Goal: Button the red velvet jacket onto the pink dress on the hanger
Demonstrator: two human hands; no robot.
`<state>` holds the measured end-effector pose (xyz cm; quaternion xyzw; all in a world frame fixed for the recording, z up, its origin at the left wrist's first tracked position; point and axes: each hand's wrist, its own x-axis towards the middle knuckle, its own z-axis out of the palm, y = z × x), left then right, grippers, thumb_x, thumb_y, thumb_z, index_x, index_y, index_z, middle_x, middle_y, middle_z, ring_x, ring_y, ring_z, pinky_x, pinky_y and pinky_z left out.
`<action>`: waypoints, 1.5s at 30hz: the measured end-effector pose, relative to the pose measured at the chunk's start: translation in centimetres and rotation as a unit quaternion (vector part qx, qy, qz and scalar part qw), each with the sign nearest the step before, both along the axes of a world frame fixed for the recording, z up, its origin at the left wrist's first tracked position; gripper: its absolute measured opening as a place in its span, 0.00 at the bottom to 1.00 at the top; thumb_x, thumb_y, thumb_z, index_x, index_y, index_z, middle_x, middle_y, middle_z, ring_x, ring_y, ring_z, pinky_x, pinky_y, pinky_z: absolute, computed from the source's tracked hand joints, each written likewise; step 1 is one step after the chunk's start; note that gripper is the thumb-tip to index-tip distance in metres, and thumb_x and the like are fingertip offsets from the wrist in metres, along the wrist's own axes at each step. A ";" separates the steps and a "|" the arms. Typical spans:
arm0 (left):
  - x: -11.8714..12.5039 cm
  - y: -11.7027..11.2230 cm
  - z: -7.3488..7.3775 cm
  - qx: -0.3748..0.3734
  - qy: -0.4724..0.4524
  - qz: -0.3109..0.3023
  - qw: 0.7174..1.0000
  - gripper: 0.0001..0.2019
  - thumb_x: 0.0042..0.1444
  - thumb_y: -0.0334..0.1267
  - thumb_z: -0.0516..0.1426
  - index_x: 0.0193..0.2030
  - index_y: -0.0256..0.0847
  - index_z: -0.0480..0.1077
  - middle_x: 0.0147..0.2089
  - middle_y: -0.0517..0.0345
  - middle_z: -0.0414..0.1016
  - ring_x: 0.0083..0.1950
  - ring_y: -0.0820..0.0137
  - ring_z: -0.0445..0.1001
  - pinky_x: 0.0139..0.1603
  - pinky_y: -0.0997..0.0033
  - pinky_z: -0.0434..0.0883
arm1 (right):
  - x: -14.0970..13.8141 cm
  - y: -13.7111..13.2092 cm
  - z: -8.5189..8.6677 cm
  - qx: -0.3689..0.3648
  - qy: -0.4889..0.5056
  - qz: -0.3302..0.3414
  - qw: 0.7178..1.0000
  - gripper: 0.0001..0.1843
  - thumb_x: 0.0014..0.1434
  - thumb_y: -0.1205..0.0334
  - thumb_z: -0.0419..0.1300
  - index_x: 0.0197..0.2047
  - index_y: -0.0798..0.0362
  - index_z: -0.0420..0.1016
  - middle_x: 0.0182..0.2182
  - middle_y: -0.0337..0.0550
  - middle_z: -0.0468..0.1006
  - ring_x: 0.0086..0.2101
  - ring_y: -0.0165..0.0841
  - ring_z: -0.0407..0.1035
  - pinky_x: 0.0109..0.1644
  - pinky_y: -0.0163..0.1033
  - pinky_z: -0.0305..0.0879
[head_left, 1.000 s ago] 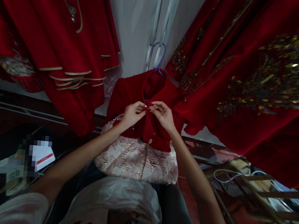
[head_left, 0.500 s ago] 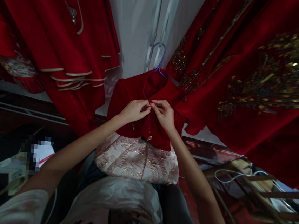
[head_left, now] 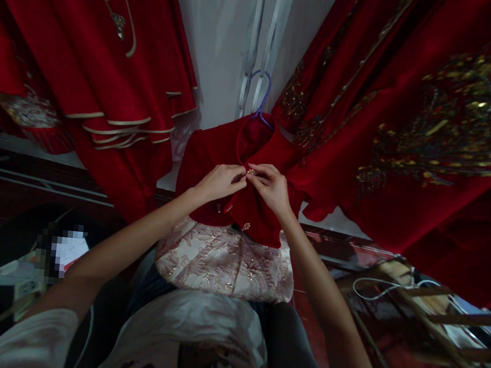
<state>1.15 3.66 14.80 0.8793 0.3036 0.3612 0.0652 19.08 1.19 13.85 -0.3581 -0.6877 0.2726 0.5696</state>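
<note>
A small red jacket (head_left: 205,151) hangs in front of me on a purple hanger (head_left: 264,96), over a pale pink brocade garment (head_left: 225,257). At its front opening, my left hand (head_left: 223,181) pinches the jacket's edge. My right hand (head_left: 271,187) is closed close beside it, its fingertips at a small beaded button (head_left: 250,172) on the other front edge. The fingertips of both hands nearly meet. Lower on the jacket's front sits another flower-like beaded button (head_left: 246,226). The fine detail between my fingers is too small to tell.
Red garments with pale trim (head_left: 125,80) hang on the left. On the right hangs a red garment with gold sequins (head_left: 450,128). A wooden rack or chair (head_left: 432,318) with a white cable stands at lower right. A power strip (head_left: 29,287) lies at lower left.
My hands stay at the jacket's opening with only slight finger movement. The beaded button by my right fingertips shows more plainly now, and the lower left part of the jacket's front has shifted slightly.
</note>
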 end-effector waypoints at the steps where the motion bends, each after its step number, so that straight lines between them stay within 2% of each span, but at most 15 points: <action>1: -0.1 0.1 0.1 0.003 0.006 -0.007 1.000 0.05 0.57 0.35 0.53 0.33 0.39 0.69 0.29 0.59 0.70 0.29 0.73 0.67 0.32 0.74 0.62 | 0.0 0.1 0.0 -0.003 0.001 0.003 1.000 0.17 0.53 0.54 0.64 0.46 0.49 0.78 0.44 0.44 0.71 0.41 0.32 0.72 0.48 0.41 0.75; 8: 0.5 -0.3 0.0 0.002 -0.017 -0.043 0.999 0.05 0.58 0.35 0.52 0.32 0.40 0.68 0.32 0.57 0.69 0.34 0.70 0.68 0.39 0.72 0.64 | -0.3 0.5 -0.8 0.025 -0.006 -0.004 1.000 0.16 0.53 0.63 0.60 0.46 0.49 0.73 0.45 0.44 0.69 0.43 0.32 0.69 0.50 0.41 0.71; 13: 1.7 -0.4 -2.3 -0.110 -0.157 -0.012 0.981 0.10 0.63 0.38 0.45 0.36 0.41 0.65 0.30 0.61 0.68 0.32 0.73 0.68 0.36 0.74 0.64 | -1.2 -1.1 -2.3 0.068 -0.111 -0.024 0.991 0.43 0.46 0.71 0.60 0.64 0.44 0.54 0.60 0.49 0.55 0.58 0.40 0.57 0.58 0.48 0.65; 15: 2.1 -0.2 -3.3 -0.152 -0.197 -0.025 0.968 0.09 0.63 0.39 0.46 0.37 0.41 0.65 0.29 0.62 0.67 0.30 0.73 0.67 0.35 0.75 0.64 | -1.3 -1.9 -3.0 0.089 -0.163 -0.042 0.982 0.48 0.45 0.74 0.58 0.67 0.44 0.48 0.64 0.49 0.49 0.63 0.42 0.49 0.63 0.51 0.59; 17: 2.3 0.1 -4.0 -0.170 -0.215 -0.037 0.961 0.10 0.63 0.41 0.48 0.38 0.41 0.66 0.29 0.62 0.68 0.31 0.73 0.68 0.35 0.75 0.66 | -0.9 -2.4 -3.5 0.095 -0.187 -0.053 0.976 0.46 0.46 0.75 0.55 0.67 0.45 0.47 0.65 0.49 0.48 0.64 0.42 0.48 0.63 0.51 0.58; 19: 2.4 0.4 -4.7 -0.186 -0.216 -0.050 0.957 0.12 0.63 0.45 0.48 0.38 0.41 0.67 0.31 0.60 0.71 0.33 0.72 0.71 0.38 0.74 0.67 | 0.3 -2.8 -3.8 0.054 -0.192 -0.060 0.978 0.41 0.48 0.74 0.54 0.65 0.47 0.51 0.60 0.51 0.59 0.56 0.40 0.62 0.56 0.49 0.65; 21: 2.3 0.8 -5.3 -0.216 -0.208 -0.071 0.951 0.15 0.63 0.48 0.47 0.39 0.42 0.69 0.35 0.58 0.74 0.38 0.71 0.73 0.42 0.72 0.69 | 1.9 -3.2 -3.8 -0.016 -0.186 -0.082 0.979 0.32 0.50 0.71 0.55 0.59 0.49 0.58 0.45 0.47 0.72 0.39 0.35 0.71 0.43 0.44 0.70; 24: 2.3 1.5 -6.2 -0.259 -0.210 -0.065 0.940 0.18 0.60 0.53 0.51 0.40 0.42 0.71 0.42 0.52 0.77 0.46 0.67 0.75 0.48 0.69 0.70 | 4.0 -3.9 -3.1 -0.080 -0.126 -0.134 0.980 0.17 0.51 0.67 0.57 0.46 0.50 0.63 0.28 0.35 0.70 0.26 0.29 0.67 0.32 0.37 0.66; 26: 2.5 1.6 -6.8 -0.278 -0.239 -0.032 0.930 0.19 0.56 0.56 0.55 0.42 0.42 0.72 0.48 0.49 0.76 0.52 0.65 0.73 0.51 0.66 0.70 | 4.5 -4.5 -2.3 -0.085 -0.065 -0.130 0.986 0.13 0.50 0.66 0.59 0.40 0.50 0.63 0.28 0.35 0.70 0.28 0.28 0.68 0.32 0.35 0.66; 29: 3.1 0.8 -7.1 -0.325 -0.281 -0.018 0.903 0.23 0.53 0.60 0.55 0.43 0.43 0.73 0.51 0.48 0.76 0.56 0.64 0.72 0.53 0.64 0.70 | 3.7 -5.4 -1.1 -0.112 -0.007 -0.043 0.993 0.11 0.50 0.63 0.62 0.36 0.50 0.65 0.31 0.38 0.72 0.32 0.29 0.69 0.34 0.35 0.68; 32: 3.6 -0.9 -6.8 -0.388 -0.304 -0.058 0.868 0.26 0.57 0.63 0.49 0.36 0.41 0.74 0.38 0.50 0.79 0.45 0.65 0.77 0.44 0.65 0.73 | 2.3 -5.9 -1.0 -0.162 0.014 0.071 0.984 0.14 0.52 0.58 0.63 0.42 0.50 0.69 0.36 0.41 0.75 0.36 0.31 0.72 0.41 0.39 0.72; 35: 3.2 -2.7 -6.4 -0.405 -0.324 -0.064 0.853 0.28 0.58 0.62 0.47 0.28 0.39 0.72 0.24 0.55 0.74 0.33 0.68 0.75 0.34 0.69 0.73 | 1.1 -5.7 -2.2 -0.182 -0.007 0.139 0.973 0.19 0.57 0.55 0.61 0.51 0.49 0.69 0.42 0.44 0.76 0.44 0.33 0.73 0.52 0.45 0.71; 37: 2.4 -3.4 -6.5 -0.396 -0.327 -0.051 0.856 0.26 0.57 0.61 0.50 0.28 0.38 0.71 0.24 0.56 0.73 0.31 0.70 0.74 0.32 0.71 0.73 | 0.5 -5.3 -3.3 -0.164 -0.035 0.112 0.980 0.20 0.58 0.54 0.59 0.53 0.49 0.69 0.45 0.46 0.75 0.44 0.33 0.73 0.48 0.43 0.72; 40: 1.1 -3.7 -7.1 -0.392 -0.310 -0.046 0.865 0.21 0.54 0.57 0.56 0.30 0.37 0.72 0.27 0.58 0.74 0.29 0.71 0.72 0.30 0.72 0.73 | -0.4 -4.4 -4.8 -0.103 -0.088 0.005 0.991 0.18 0.55 0.54 0.62 0.48 0.51 0.70 0.47 0.48 0.72 0.37 0.31 0.72 0.35 0.38 0.73; 45: -0.4 -3.2 -8.2 -0.410 -0.328 -0.014 0.851 0.18 0.47 0.52 0.63 0.32 0.37 0.74 0.27 0.58 0.75 0.27 0.72 0.73 0.28 0.69 0.76 | -2.2 -3.3 -6.1 -0.093 -0.118 -0.042 0.988 0.15 0.53 0.54 0.63 0.41 0.51 0.67 0.31 0.41 0.72 0.30 0.30 0.69 0.31 0.36 0.70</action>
